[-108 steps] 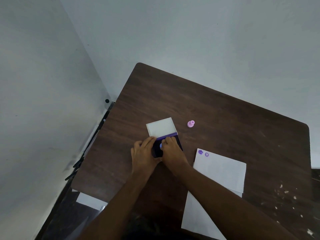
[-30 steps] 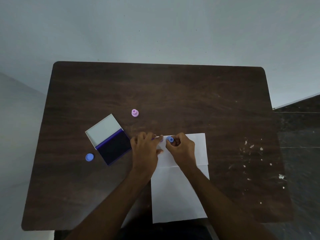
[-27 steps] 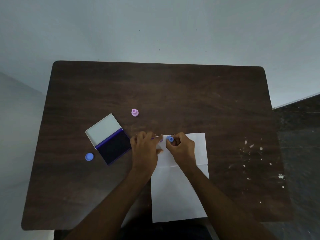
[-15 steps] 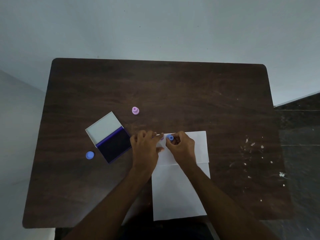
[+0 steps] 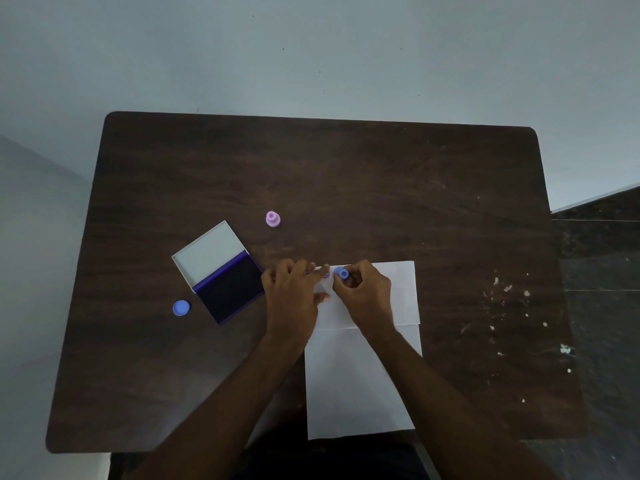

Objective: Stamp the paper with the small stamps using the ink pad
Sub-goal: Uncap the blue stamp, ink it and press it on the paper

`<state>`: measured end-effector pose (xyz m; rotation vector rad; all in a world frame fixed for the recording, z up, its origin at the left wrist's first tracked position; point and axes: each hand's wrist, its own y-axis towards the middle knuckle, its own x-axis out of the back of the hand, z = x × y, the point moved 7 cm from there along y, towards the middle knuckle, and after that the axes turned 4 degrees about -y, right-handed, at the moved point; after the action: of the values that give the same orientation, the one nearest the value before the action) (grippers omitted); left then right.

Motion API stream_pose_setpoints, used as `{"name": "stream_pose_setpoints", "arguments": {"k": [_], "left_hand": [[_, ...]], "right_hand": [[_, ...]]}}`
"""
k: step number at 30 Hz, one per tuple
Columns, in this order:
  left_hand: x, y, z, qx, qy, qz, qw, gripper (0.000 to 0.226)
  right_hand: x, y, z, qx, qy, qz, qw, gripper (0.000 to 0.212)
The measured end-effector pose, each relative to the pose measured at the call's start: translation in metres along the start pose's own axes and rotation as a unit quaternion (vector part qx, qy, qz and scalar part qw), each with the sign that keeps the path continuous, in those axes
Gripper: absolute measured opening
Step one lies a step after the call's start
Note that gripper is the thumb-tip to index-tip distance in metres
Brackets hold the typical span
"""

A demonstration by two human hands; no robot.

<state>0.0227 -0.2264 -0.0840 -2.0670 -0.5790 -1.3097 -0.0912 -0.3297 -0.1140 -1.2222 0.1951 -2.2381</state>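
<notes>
1. The paper (image 5: 367, 375) lies at the lower middle of the frame, its near edge reaching the table's (image 5: 346, 174) front edge; thin and light, it would likely slide or curl unless pinned flat.
2. The blue stamp (image 5: 341, 273) stands on the sheet's top-left corner, pinched by the right hand (image 5: 363, 294). It looks small, rigid and smooth, best gripped by its narrow knob.
3. The left hand (image 5: 294, 296) lies flat, fingers spread, holding that corner down beside a purple mark (image 5: 326, 275).
4. Left of centre sits the open ink pad (image 5: 225, 278); a blue cap (image 5: 181, 308) lies at its lower left, a pink stamp (image 5: 272, 219) above.
</notes>
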Motion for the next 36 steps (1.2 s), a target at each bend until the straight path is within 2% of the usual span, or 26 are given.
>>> {"name": "stream_pose_setpoints", "arguments": {"k": [20, 36], "left_hand": [[0.001, 0.001, -0.001, -0.011, 0.009, 0.012, 1.000, 0.051], [0.001, -0.001, 0.001, -0.011, 0.011, 0.010, 1.000, 0.051]], "right_hand": [[0.000, 0.008, 0.010, -0.041, -0.029, 0.043, 0.998, 0.027], [-0.001, 0.006, 0.009, -0.032, -0.031, 0.046, 0.998, 0.027]]}}
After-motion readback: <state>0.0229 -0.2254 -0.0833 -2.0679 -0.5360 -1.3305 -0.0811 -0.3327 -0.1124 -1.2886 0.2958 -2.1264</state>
